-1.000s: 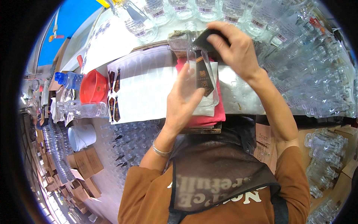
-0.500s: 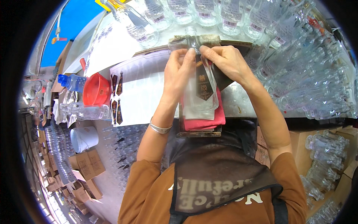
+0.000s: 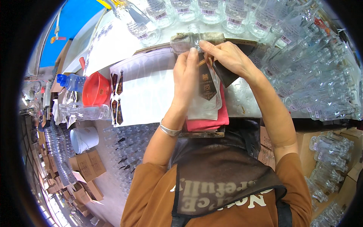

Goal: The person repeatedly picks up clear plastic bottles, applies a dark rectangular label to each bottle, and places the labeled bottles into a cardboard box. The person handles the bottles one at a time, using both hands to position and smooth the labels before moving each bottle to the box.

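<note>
A clear glass bottle (image 3: 208, 106) lies in front of me, its neck resting on a rolled cloth (image 3: 180, 42) and its body on a pink cloth (image 3: 223, 118). A dark tie-shaped label (image 3: 206, 86) with gold print runs down its upper side. My left hand (image 3: 185, 75), slightly blurred, is closed along the bottle's left side, thumb at the neck, covering part of the label. My right hand (image 3: 231, 56) is closed at the neck from the right, thumb and fingertips pressing near the label's top. Some of its fingers are hidden behind the glass.
Left lies a white backing sheet (image 3: 145, 90) with several tie-shaped labels (image 3: 120, 83) at its edge. Beside it are a red basin (image 3: 96, 90), a blue-capped plastic bottle (image 3: 71, 81) and another glass bottle (image 3: 87, 111). Many glass bottles (image 3: 234, 19) crowd the back and right.
My left hand has shifted right, covering more of the bottle and label. My right hand has moved slightly up and left along the neck.
</note>
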Available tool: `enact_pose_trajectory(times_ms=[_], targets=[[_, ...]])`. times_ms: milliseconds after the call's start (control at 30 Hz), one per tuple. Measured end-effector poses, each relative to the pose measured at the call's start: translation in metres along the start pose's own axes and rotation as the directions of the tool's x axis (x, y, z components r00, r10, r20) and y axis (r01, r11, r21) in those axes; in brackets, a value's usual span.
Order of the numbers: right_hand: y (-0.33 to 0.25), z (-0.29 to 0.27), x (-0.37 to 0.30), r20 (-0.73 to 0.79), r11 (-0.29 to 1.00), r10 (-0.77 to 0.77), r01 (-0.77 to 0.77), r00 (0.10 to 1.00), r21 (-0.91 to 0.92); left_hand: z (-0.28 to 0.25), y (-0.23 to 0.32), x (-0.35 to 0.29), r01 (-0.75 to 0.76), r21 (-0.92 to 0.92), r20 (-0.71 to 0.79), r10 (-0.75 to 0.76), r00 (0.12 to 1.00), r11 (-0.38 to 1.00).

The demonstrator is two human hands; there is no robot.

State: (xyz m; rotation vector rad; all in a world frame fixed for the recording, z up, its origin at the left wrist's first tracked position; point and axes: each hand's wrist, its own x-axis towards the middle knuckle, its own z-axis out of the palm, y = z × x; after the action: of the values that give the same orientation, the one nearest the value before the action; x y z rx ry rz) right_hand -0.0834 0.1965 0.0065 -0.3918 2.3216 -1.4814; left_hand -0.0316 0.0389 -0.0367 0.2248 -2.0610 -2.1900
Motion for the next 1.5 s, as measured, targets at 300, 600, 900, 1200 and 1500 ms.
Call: enact_pose_trajectory(times_ms=[300,600,900,1200,1500], targets=[[-0.003,-0.002,0.004,0.028,0.995,0.022,-0.020,0.999,-0.096,-0.002,0.000,0.000,-0.074,0.073,0.000,0.074,0.997,0.995],[0.015,0.002,-0.007,0.017,0.994,-0.113,0.113,0.993,-0.009,-0.011,-0.003,0.023,-0.021,0.230,0.087,0.001,0.996,0.973],[0.007,0.001,-0.017,0.022,0.989,-0.095,0.092,0.995,0.115,-0.009,-0.004,0.019,0.058,0.027,0.107,-0.061,0.992,0.998],[-0.003,-0.015,-0.032,-0.299,0.922,-0.306,0.360,0.904,0.143,-0.030,0.020,-0.045,0.071,-0.089,0.097,-0.062,0.993,0.993],[-0.013,-0.008,-0.033,-0.373,0.811,-0.582,0.551,0.722,-0.198,-0.055,0.011,-0.090,-0.425,0.298,0.352,0.315,0.881,0.855]])
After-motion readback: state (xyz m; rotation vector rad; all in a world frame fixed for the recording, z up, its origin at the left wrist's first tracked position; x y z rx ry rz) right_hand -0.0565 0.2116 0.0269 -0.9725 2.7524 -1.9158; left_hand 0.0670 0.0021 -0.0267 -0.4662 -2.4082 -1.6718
